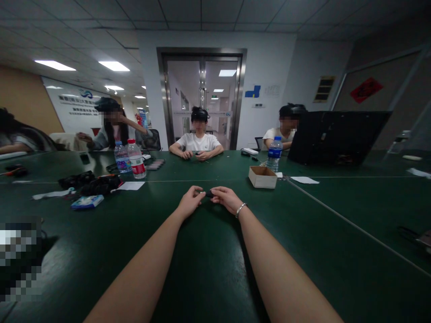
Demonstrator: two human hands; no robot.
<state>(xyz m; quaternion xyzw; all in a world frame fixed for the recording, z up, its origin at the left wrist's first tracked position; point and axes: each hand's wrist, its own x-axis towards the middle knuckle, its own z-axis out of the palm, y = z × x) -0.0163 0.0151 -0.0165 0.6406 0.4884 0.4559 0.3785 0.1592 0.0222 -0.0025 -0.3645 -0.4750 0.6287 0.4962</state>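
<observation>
Hands [190, 202] [226, 199] pinch small dark object [209, 194] (mid-table).

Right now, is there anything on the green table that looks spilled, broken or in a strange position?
Nothing stands out. Both bottles stand upright with caps on, the small cardboard box sits flat, and no liquid shows on the table. The left hand and right hand together pinch a small dark object, too small to judge.
</observation>
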